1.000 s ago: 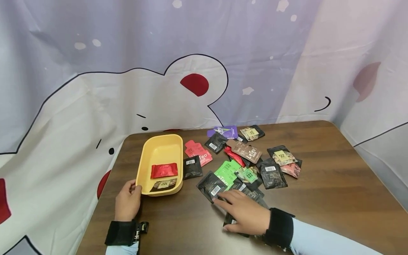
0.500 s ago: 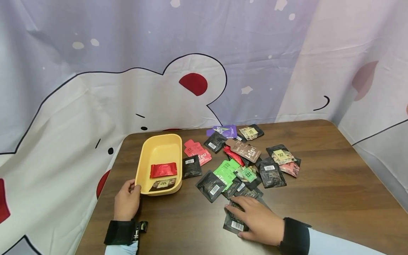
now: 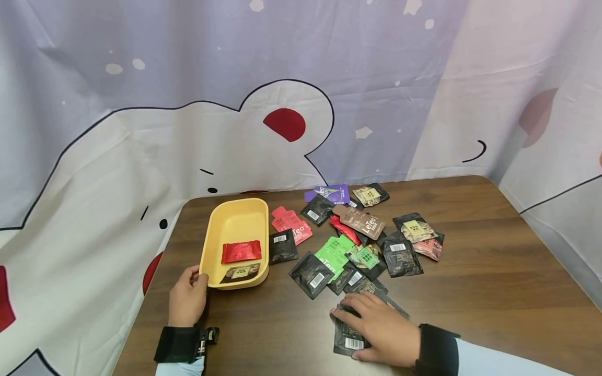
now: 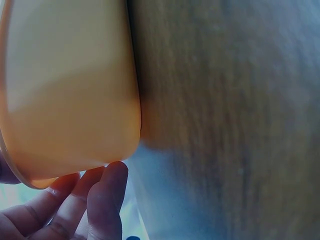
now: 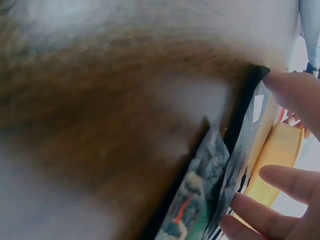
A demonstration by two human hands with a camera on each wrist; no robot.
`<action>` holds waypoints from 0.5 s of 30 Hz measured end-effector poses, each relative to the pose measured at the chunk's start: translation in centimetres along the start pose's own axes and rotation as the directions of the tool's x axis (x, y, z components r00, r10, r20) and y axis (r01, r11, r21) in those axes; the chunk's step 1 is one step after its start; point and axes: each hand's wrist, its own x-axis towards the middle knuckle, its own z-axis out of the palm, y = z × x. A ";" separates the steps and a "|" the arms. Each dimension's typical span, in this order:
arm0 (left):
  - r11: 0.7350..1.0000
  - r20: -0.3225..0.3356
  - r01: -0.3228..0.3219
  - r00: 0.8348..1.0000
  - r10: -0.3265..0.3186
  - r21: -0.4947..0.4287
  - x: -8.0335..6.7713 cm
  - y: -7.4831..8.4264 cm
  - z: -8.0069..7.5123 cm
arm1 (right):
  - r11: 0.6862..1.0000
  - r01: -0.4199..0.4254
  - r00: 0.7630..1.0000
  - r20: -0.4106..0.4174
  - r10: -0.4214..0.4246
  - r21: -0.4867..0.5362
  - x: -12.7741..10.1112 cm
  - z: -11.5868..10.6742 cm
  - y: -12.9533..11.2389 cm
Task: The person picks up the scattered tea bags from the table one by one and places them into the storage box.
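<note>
Pressing a Black Sachet at the Table's Near Edge

Resting flat at the near edge of the table [image 3: 494, 292], the right hand [image 3: 381, 329] lies with relaxed fingers on a black sachet [image 3: 348, 337], whose barcode end shows beside the thumb. Nothing is pinched there: the grip is loose, more a press than a hold. To the left, the left hand [image 3: 187, 297] has its fingertips curled against the near corner of the yellow tray [image 3: 221, 230], steadying it; the left wrist view shows fingers touching the tray's wall.

Inside the tray lie a red packet [image 3: 241, 251] and a dark packet with a pale label [image 3: 241, 272]. Beyond the right hand spreads a loose heap of sachets [image 3: 362, 240], black, green, pink, brown and purple, many overlapping.

My judgement is that the sachet under the palm could slide rather than lift, since smooth foil on smooth wood gives little to catch. It also sits close to the near edge, so a drag toward the body might send it off. A neighbouring packet overlapping it may come along.

The palm covers most of the sachet, so its label cannot be read. Both wrist views are blurred and very close. The sleeves are cut off by the frame, and behind the table hangs a cartoon-printed curtain [image 3: 235, 104].
</note>
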 end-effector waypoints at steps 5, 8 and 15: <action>1.000 0.004 0.003 1.000 -0.003 -0.001 0.0 0.0 0.0 | 0.999 0.002 1.000 0.014 -0.002 0.036 0.0 0.1 0.0; 1.000 0.000 0.002 1.000 -0.002 0.000 0.0 0.0 0.1 | 0.999 -0.004 1.000 0.020 0.003 0.048 0.1 0.1 -0.1; 1.000 -0.009 -0.007 1.000 0.007 -0.002 0.0 -0.1 0.1 | 0.999 0.013 1.000 0.011 -0.013 0.052 0.3 0.1 0.1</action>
